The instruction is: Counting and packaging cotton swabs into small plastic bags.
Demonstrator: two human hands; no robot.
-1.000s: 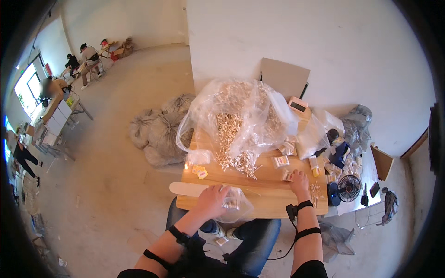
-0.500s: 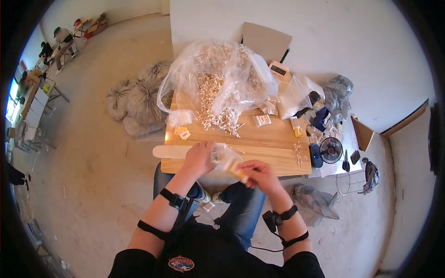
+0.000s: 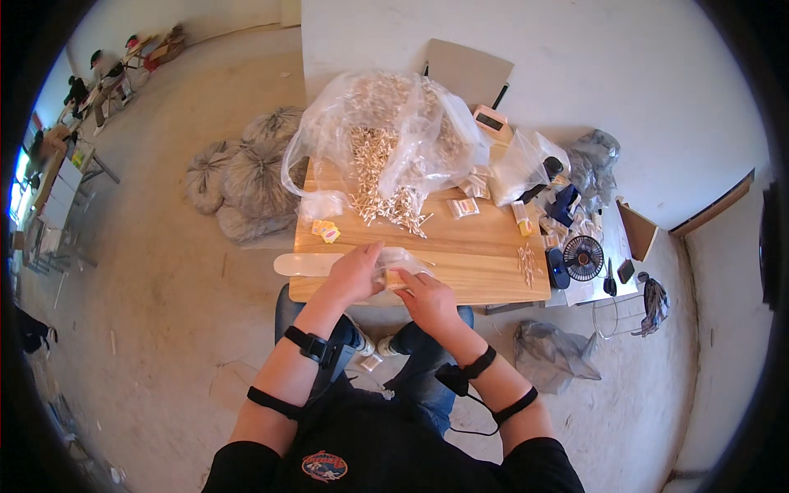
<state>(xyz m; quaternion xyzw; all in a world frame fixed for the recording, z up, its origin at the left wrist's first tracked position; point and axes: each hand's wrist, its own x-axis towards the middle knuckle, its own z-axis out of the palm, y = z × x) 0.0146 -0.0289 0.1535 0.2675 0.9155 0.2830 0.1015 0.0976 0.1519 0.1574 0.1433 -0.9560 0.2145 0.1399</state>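
Observation:
Over the front edge of the wooden table (image 3: 493,284), my left hand (image 3: 355,274) is closed on a small clear plastic bag (image 3: 398,260). My right hand (image 3: 429,304) meets it from the right, its fingers pinching a small tan-yellow piece (image 3: 394,279) at the bag's lower end. Whether that piece is inside the bag, I cannot tell. A pale strip with a rounded end (image 3: 304,264) sticks out left of my left hand. Beyond my hands, loose cotton swabs (image 3: 386,197) spill from a large clear bag (image 3: 452,123). Small yellow cards (image 3: 326,232) lie at the left.
Several filled swab packets (image 3: 463,208) and a few loose swabs (image 3: 528,264) lie on the right. Further right are a small black fan (image 3: 583,258) and scissors (image 3: 610,283). Grey sacks (image 3: 255,181) stand on the floor at the left. Other people sit far left.
My right hand has moved left and slightly up, bringing the tan-yellow piece close against my left hand. The bag, stretched between my hands before, is now bunched together. My left hand has barely moved.

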